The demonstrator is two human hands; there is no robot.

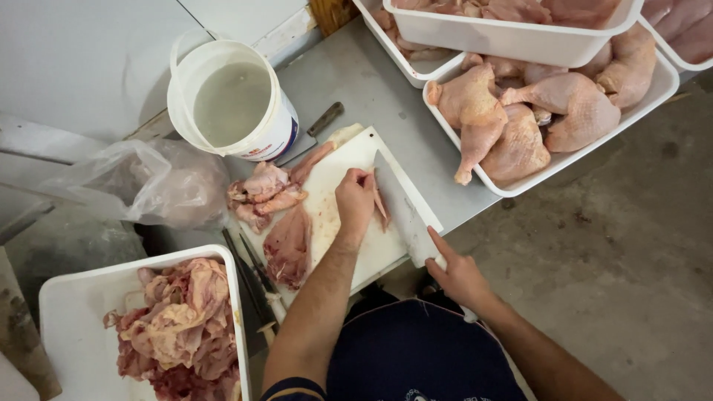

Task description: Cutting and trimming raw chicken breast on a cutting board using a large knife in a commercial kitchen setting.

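Note:
My left hand (355, 199) presses down on a thin strip of raw chicken (380, 208) on the white cutting board (349, 160). My right hand (460, 276) grips the handle of a large cleaver (405, 212), whose broad blade lies right beside the strip. A flat boned piece of chicken (288, 246) lies on the board to the left of my left hand. Several trimmed pieces (264, 191) are piled at the board's far left edge.
A white bucket of cloudy water (230, 100) stands beyond the board, with a second knife (312, 134) beside it. White trays of chicken legs (549, 111) sit at the right. A tray of skin and scraps (178, 327) is at the near left, by a plastic bag (148, 182).

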